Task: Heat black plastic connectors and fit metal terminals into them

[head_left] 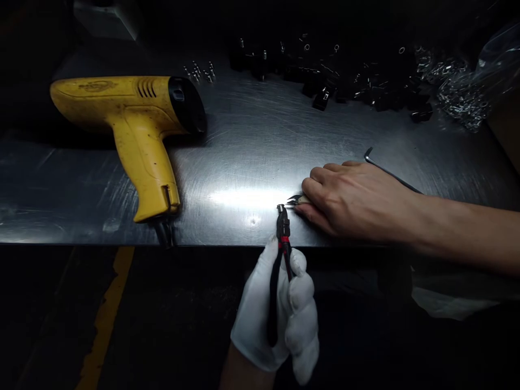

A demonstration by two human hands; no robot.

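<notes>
My left hand, in a white glove, is closed around the dark handles of a pair of pliers with red bands. The pliers point away from me over the table's front edge, and a small shiny metal part sits at their jaw tips. My right hand is bare and rests low over the metal tabletop, fingers curled around a small tool with dark curved tips, which looks like nippers. Those tips are close beside the metal part; whether they touch it I cannot tell. The palm hides most of the tool.
A yellow heat gun lies at the left. Behind are small metal pieces, black parts with shiny fittings, and a pile of metal bits by a clear plastic bag. A bent metal rod lies behind my right wrist.
</notes>
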